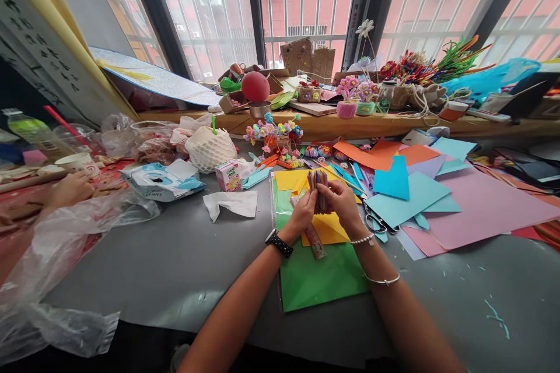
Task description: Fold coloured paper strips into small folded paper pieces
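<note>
Between my two hands is a small pleated bundle of coloured paper (322,201), purple with other colours along its folds. My left hand (303,214) pinches its left side, and my right hand (342,203) grips its right side. Below them lies a green paper sheet (324,280) in a clear sleeve, with yellow paper (330,228) on top. A patterned ruler (315,243) rests slantwise across these sheets, partly hidden by my left hand. Just right of my right hand are black-handled scissors (377,224), partly under teal paper (411,198).
Orange paper (371,154) and a large pink sheet (494,210) spread to the right. A wipes pack (161,180), a tissue (230,204), a small box (228,176) and a foam-netted coconut (210,148) stand left. Another person's hand (72,187) is at far left, near a paper cup (79,164).
</note>
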{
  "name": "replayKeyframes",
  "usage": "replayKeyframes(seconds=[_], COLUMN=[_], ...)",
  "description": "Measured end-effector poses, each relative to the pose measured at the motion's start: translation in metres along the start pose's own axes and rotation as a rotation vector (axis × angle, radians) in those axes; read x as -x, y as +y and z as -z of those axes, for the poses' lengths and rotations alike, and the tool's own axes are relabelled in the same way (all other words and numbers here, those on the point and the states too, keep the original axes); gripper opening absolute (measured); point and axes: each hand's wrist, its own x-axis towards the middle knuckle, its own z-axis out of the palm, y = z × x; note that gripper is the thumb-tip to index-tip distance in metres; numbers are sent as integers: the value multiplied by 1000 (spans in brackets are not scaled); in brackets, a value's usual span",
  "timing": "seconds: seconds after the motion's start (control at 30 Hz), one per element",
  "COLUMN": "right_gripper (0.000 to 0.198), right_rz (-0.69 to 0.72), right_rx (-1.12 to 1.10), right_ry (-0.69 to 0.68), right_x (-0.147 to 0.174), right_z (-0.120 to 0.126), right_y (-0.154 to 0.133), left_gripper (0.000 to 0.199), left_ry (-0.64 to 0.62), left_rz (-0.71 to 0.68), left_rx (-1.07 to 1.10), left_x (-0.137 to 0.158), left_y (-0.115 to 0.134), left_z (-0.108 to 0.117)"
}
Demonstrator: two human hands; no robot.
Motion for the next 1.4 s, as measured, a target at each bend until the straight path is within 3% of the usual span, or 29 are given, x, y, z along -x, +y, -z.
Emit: replayKeyframes(seconds=[0.13,0.4,0.57,0.83,1.0,1.2,1.4], right_gripper=[24,22,23,35,37,34,32], right_rz=[-5,16,22,-43,33,119,219], right_rx=[11,2,42,-80,-24,41,193], right_ry=[-8,-9,-11,-169,-219,-90,65], right_x=[-1,-1,1,1,-2,1,8], right_z=[4,4,2,4,10,7,-2], right_y=[-4,-8,-8,-6,-12,-16,-18], left_gripper=[33,42,46,47,44,42,31], left_ry=[1,-142,-174,-144,-149,-159,4], left_rz=[10,133,144,111,96,69,-15], left_rx=[70,386,363,306,325,263,61], left_x=[1,1,-1,3,3,3,0], left_y=[0,4,3,9,10,10,5], left_z=[-1,0,3,3,2,2,1])
